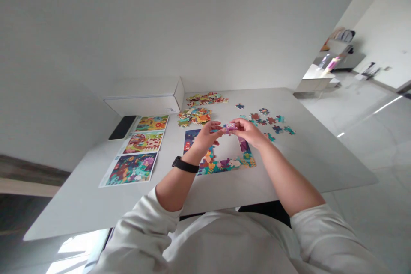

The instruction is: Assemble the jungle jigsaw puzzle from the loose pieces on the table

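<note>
- Your right hand (pixel 248 132) lifts a pink-and-purple puzzle piece (pixel 230 128) above the table, its fingers (pixel 240 125) pressed together on the piece.
- Your left hand (pixel 207 135) meets it from the other side, its fingers (pixel 215 126) reaching to the piece's edge; at this small size, you cannot tell whether they grip it or only touch it.
- The piece sits between both sets of fingers, raised above a partly built puzzle (pixel 224 165), a hold that seems to keep it in view and off the assembled section.
- Directly below your fingers, the puzzle's colorful pieces form an open frame around a bare patch of the white table (pixel 289 158).
- Beyond your right fingers, loose pieces (pixel 272 122) lie apart, spread out as if for easy sorting.
- Ahead of your fingers, two heaps of pieces (pixel 201 105) sit close together beside a white box (pixel 144 96).
- Left of your fingers, three picture sheets (pixel 131 169) lie flat and face-up in a row, apparently set out for reference, with a black phone (pixel 122 127) at the end of the row.
- Behind your left fingers, a black watch (pixel 185 165) circles your wrist.
</note>
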Demonstrator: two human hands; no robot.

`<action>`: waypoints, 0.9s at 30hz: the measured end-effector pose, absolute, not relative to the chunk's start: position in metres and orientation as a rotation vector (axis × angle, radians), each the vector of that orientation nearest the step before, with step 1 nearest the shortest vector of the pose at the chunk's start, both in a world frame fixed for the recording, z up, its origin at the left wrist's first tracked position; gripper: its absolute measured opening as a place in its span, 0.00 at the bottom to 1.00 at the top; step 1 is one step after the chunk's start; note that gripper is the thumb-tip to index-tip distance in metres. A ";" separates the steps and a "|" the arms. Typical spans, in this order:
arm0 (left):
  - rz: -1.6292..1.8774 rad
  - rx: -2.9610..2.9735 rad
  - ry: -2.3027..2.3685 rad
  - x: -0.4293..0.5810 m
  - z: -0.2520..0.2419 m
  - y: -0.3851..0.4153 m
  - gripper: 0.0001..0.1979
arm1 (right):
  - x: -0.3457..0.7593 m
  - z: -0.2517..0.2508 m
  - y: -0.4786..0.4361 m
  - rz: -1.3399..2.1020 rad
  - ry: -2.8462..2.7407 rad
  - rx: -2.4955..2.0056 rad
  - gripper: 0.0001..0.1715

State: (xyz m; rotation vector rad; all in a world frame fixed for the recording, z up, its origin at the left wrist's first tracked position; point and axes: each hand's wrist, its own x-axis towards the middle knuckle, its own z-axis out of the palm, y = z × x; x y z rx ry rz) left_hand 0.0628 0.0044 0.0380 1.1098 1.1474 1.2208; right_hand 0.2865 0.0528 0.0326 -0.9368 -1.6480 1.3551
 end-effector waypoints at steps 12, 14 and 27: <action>1.275 0.982 1.078 0.068 -0.001 0.005 0.34 | 0.270 0.013 0.053 1.313 -1.583 -0.993 0.25; 1.275 0.981 1.083 0.068 -0.002 0.006 0.34 | 0.269 0.012 0.052 1.296 -1.573 -0.998 0.25; 1.308 1.118 1.182 0.066 -0.005 0.007 0.26 | 0.277 0.009 0.056 1.230 -1.587 -1.035 0.25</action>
